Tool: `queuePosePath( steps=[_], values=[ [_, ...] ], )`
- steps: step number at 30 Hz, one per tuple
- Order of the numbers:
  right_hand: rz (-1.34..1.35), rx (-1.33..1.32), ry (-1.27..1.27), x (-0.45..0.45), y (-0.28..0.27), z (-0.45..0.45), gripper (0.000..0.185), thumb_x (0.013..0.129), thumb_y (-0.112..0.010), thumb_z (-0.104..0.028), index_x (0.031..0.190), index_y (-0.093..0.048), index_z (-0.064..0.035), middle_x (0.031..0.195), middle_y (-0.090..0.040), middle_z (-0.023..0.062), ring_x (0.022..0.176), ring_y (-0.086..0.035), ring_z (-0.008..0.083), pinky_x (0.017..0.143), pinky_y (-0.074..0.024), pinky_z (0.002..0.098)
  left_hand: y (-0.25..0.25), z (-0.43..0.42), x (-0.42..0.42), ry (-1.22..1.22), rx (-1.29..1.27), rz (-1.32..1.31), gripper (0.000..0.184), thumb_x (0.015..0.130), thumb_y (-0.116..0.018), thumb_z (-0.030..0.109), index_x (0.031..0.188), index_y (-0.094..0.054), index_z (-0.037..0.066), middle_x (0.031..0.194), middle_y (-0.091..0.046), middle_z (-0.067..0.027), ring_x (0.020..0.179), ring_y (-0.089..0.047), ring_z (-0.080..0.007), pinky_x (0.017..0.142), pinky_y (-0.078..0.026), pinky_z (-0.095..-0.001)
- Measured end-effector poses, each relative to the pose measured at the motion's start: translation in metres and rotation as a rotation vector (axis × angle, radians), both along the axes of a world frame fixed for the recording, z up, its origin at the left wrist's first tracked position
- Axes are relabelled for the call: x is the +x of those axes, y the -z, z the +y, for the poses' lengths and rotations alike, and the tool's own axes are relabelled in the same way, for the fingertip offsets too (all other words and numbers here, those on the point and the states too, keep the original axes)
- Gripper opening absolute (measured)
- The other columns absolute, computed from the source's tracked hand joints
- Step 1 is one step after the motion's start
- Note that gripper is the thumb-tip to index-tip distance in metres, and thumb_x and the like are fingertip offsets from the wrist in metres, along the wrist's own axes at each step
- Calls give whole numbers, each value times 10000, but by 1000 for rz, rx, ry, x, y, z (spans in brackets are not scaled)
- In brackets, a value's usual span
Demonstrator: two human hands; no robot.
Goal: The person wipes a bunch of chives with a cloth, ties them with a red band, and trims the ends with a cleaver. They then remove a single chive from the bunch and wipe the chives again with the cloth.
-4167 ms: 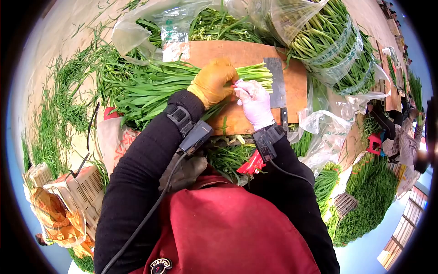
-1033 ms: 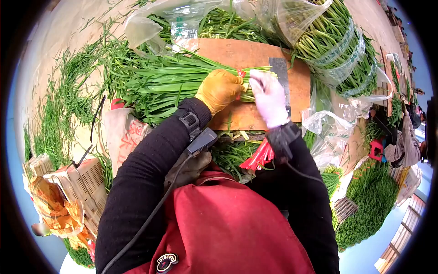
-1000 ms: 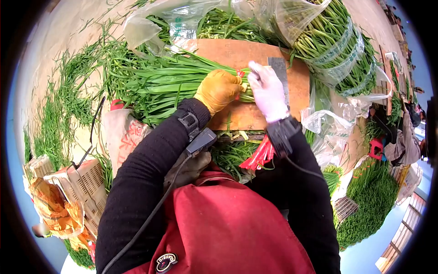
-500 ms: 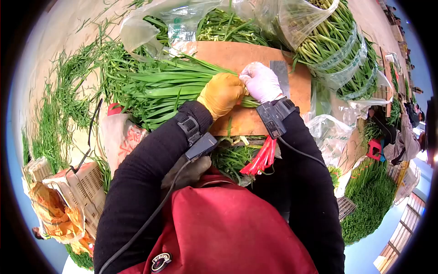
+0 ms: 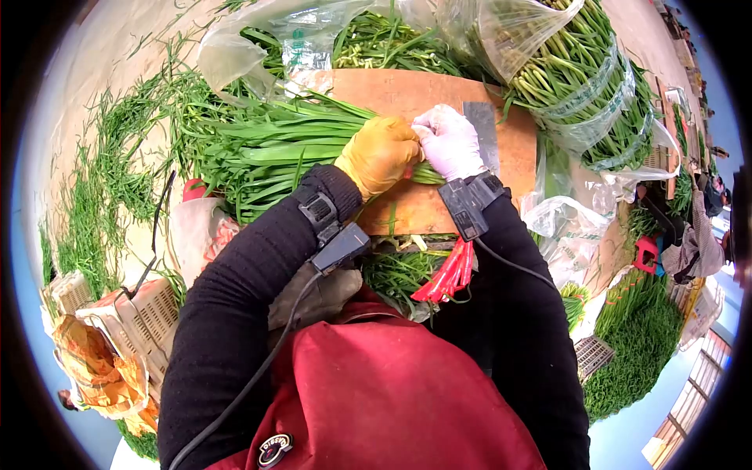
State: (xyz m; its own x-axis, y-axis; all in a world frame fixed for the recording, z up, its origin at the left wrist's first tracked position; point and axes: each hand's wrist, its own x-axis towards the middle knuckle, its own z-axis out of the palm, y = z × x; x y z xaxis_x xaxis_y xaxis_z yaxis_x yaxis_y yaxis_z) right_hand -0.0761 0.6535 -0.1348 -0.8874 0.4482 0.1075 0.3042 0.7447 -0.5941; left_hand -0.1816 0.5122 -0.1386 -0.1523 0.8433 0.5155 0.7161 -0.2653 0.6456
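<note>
A bunch of green garlic chives (image 5: 274,149) lies across an orange-brown board (image 5: 376,90), leaves to the left and cut stems to the right. My left hand (image 5: 380,155), in a yellow glove, is closed over the stem part. My right hand (image 5: 450,142), in a pale pink glove, is closed beside it, and the fingertips of both meet just above the stems. What they pinch is hidden. A speck of red shows under my left hand against the stems. Right of my right hand, a flat grey metal piece (image 5: 480,125) lies on the board.
Red strips (image 5: 448,272) hang at the board's near edge. A plastic-wrapped bundle of chives (image 5: 580,86) stands at back right, and a clear bag (image 5: 235,59) at back left. Loose chives (image 5: 117,172) cover the left side near a plastic crate (image 5: 137,321). More chives (image 5: 638,345) lie at right.
My left hand has shifted slightly left and turned a little, showing a speck of red beneath it. My right hand stays almost in place, still closed against the left fingertips.
</note>
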Motion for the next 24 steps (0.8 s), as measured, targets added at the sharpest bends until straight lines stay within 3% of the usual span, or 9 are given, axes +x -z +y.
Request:
queuePosePath(
  steps=[4, 5, 12, 14, 15, 16, 19, 20, 24],
  values=[
    [132, -40, -26, 13, 2, 3, 62, 797, -687, -133, 845, -667, -100, 845, -630, 85, 818, -636, 294, 745, -516, 386, -1, -4, 2, -111, -21, -69, 112, 700, -726, 27, 771, -644, 57, 754, -628, -70, 722, -593, -308, 663, -487, -393],
    [178, -47, -38, 17, 0, 1, 62, 790, -689, -113, 845, -664, -100, 835, -624, 85, 811, -633, 294, 738, -515, 384, -2, -5, 2, -143, -39, -131, 52, 777, -708, 26, 796, -662, 43, 761, -643, -88, 729, -608, -284, 675, -490, -372],
    [341, 80, -114, 37, -18, -27, 46, 786, -655, -93, 800, -618, -68, 742, -581, 102, 706, -600, 320, 635, -497, 417, 5, 4, 1, -343, -274, -516, 71, 823, -696, 67, 840, -672, 2, 762, -648, -110, 725, -608, -210, 660, -478, -351],
    [-14, 392, -56, 39, -4, -54, 110, 808, -597, -144, 734, -588, -62, 697, -566, 130, 641, -575, 345, 574, -470, 453, -7, 6, -8, -277, -383, -303, 113, 858, -652, 123, 817, -651, 17, 721, -604, -97, 685, -564, -206, 640, -456, -348],
    [60, 266, 130, 34, -8, -67, 149, 799, -552, -158, 686, -564, -61, 670, -558, 151, 610, -566, 361, 542, -450, 477, -13, 13, -9, -178, -350, -258, 97, 858, -629, 107, 813, -644, 22, 710, -587, -93, 675, -555, -211, 639, -451, -350],
    [187, 137, 157, 34, -3, -70, 85, 799, -552, -123, 763, -576, -50, 694, -540, 154, 655, -564, 363, 571, -446, 477, -22, 16, -6, -167, -456, -222, 158, 852, -605, 180, 780, -654, 49, 722, -602, -156, 672, -575, -298, 636, -443, -419],
    [206, -31, 286, 31, 12, -76, 54, 742, -537, -88, 734, -576, -52, 747, -557, 162, 712, -579, 379, 626, -484, 462, 19, 18, -9, -144, -444, -285, 114, 817, -693, 104, 880, -694, 9, 804, -664, -159, 755, -635, -276, 686, -485, -369],
    [254, -74, 327, 32, 18, -79, 61, 764, -540, -99, 732, -566, -53, 770, -559, 160, 736, -585, 372, 640, -483, 456, 7, 15, -2, -131, -369, -303, 121, 806, -697, 59, 916, -706, 9, 836, -680, -154, 775, -643, -275, 700, -489, -354],
    [303, -359, 383, 27, 23, -80, 65, 786, -613, -106, 764, -611, -46, 835, -601, 151, 822, -592, 353, 738, -487, 440, -5, -3, 7, -58, -218, -240, 363, 792, -591, -90, 1123, -680, 31, 957, -704, -154, 878, -671, -276, 794, -500, -328]
  ],
)
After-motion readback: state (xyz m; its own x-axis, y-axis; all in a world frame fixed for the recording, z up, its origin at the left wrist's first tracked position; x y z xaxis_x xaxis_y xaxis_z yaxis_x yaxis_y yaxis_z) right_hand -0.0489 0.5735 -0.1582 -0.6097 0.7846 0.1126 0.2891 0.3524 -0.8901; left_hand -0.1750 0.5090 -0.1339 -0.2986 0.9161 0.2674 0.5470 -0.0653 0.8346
